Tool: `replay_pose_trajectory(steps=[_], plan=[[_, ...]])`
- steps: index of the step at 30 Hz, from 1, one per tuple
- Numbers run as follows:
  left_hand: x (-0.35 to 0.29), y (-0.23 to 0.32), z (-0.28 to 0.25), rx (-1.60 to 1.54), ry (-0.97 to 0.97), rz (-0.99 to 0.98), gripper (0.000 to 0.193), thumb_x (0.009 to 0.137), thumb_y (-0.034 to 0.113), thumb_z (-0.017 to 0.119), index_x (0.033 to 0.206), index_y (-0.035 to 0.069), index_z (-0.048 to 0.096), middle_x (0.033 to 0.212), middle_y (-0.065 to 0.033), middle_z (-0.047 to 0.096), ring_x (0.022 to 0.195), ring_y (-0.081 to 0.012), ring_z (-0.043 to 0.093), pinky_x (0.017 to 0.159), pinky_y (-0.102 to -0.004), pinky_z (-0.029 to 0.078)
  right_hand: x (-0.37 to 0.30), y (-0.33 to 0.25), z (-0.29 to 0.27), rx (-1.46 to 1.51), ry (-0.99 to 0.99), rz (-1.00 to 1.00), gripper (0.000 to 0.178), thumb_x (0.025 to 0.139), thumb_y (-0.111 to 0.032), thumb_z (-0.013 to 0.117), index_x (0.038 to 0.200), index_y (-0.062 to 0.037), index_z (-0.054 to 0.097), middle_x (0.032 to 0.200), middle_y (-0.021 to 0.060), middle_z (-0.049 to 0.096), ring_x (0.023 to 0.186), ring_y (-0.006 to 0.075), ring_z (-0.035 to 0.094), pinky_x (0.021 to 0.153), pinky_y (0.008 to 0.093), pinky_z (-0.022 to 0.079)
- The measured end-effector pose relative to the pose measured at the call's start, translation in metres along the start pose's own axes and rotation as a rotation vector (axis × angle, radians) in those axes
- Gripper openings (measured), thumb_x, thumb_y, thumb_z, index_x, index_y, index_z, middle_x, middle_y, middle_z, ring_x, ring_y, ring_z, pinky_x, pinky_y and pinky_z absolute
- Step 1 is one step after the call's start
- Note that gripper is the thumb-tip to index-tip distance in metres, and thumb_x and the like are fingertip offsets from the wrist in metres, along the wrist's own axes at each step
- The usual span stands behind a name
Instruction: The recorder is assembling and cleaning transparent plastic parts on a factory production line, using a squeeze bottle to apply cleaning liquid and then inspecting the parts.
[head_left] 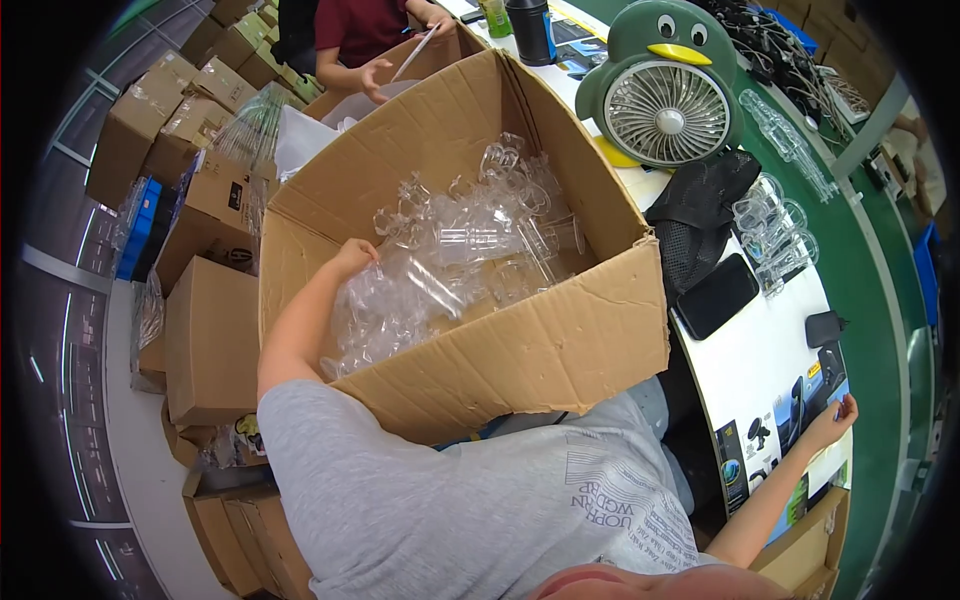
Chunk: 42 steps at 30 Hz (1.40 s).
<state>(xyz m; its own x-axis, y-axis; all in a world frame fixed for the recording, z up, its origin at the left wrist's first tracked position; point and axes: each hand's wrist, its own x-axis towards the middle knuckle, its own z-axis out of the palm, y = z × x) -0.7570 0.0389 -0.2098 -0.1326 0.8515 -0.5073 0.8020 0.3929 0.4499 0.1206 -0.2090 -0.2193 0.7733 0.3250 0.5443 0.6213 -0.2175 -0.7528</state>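
Note:
A large open cardboard box (530, 340) stands in front of me, holding a loose heap of clear plastic parts (470, 235). My left hand (354, 258) reaches over its left side, fingers curled at a clear plastic piece (395, 300) on the heap; the exact shape of that piece is hard to make out. Far to the right, my right hand (832, 424) hovers over the table's near end, beside printed picture sheets or flat boxes (790, 415). Its fingers are bent together, and whatever is between them is too small to tell.
On the white table (745, 370) are a black phone (718, 297), a black mesh bag (700, 205), a green bird-shaped fan (668, 110), clear plastic parts (775, 235) and a dark bottle (530, 30). Across the box, a co-worker's hands (375, 80) handle a flat white item. Cardboard boxes (210, 330) stack at left.

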Motion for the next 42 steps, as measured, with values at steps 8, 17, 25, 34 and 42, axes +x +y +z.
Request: replay_pose_trajectory(steps=[8,17,25,34,42], plan=[[0.029,-0.074,0.011,0.114,0.203,-0.232,0.032,0.073,0.016,0.052,0.093,-0.006,0.063,0.088,-0.0196,0.064,0.083,-0.0301,0.062,0.072,-0.0375,0.049,0.001,0.012,0.002,0.022,-0.005,0.011,0.021,0.083,-0.006,0.049,0.104,-0.0020,0.053,0.102,0.0067,0.055,0.090,0.0166,0.052,0.081,0.0265,0.043],[-0.001,0.020,0.041,0.552,0.342,-0.164,0.032,0.078,0.024,0.056,0.094,-0.002,0.062,0.098,-0.0260,0.060,0.096,-0.0406,0.057,0.081,-0.0450,0.046,0.007,0.015,-0.022,0.012,0.050,-0.045,0.022,0.082,-0.004,0.049,0.104,-0.0021,0.052,0.099,0.0070,0.055,0.089,0.0182,0.052,0.080,0.0284,0.043],[-0.013,0.036,0.016,0.603,0.225,0.372,0.036,0.080,0.019,0.049,0.116,0.013,0.056,0.104,-0.0195,0.060,0.096,-0.0370,0.056,0.080,-0.0453,0.045,-0.012,-0.035,0.012,0.032,0.078,-0.034,0.021,0.074,-0.002,0.052,0.095,-0.0039,0.053,0.090,0.0040,0.051,0.077,0.0120,0.048,0.065,0.0225,0.042],[-0.001,0.049,0.007,0.946,0.209,0.293,0.018,0.072,0.011,0.056,0.085,0.002,0.065,0.087,-0.0219,0.062,0.084,-0.0351,0.061,0.075,-0.0444,0.048,-0.013,-0.051,-0.006,0.088,0.085,0.078,0.021,0.073,0.006,0.050,0.093,-0.0034,0.052,0.089,0.0032,0.052,0.073,0.0103,0.051,0.060,0.0210,0.044],[0.024,0.022,-0.124,0.171,0.625,0.273,0.009,0.071,0.008,0.066,0.070,0.000,0.061,0.062,-0.0129,0.056,0.059,-0.0212,0.054,0.065,-0.0338,0.047,-0.010,-0.055,0.000,0.138,0.108,0.073,0.019,0.071,0.004,0.051,0.089,-0.0036,0.053,0.086,0.0061,0.052,0.069,0.0142,0.052,0.054,0.0235,0.042]])
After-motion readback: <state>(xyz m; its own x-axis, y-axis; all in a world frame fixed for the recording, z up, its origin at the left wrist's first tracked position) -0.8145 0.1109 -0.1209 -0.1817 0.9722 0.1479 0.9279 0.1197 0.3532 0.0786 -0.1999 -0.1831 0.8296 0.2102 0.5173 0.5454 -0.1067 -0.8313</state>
